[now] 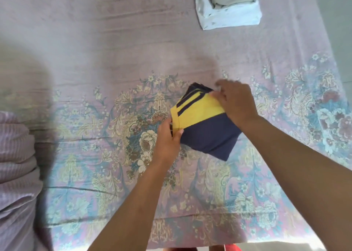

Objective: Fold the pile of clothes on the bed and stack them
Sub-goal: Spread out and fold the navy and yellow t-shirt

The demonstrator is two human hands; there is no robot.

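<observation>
1. The folded navy and yellow shirt (204, 126) lies on the floral bedsheet (95, 136).
2. The left hand (167, 138) pinches its yellow edge.
3. The right hand (237, 102) seems to grip the far corner; it is blurred.
4. A folded stack (228, 13) lies well apart.

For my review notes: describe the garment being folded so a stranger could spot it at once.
On the floral bed sheet, look just right of the middle, where both hands meet. The left hand and right hand hold a folded navy-and-yellow garment. Unlike the pale grey-and-white folded stack at the far edge, it has a yellow band with dark stripes.
</observation>
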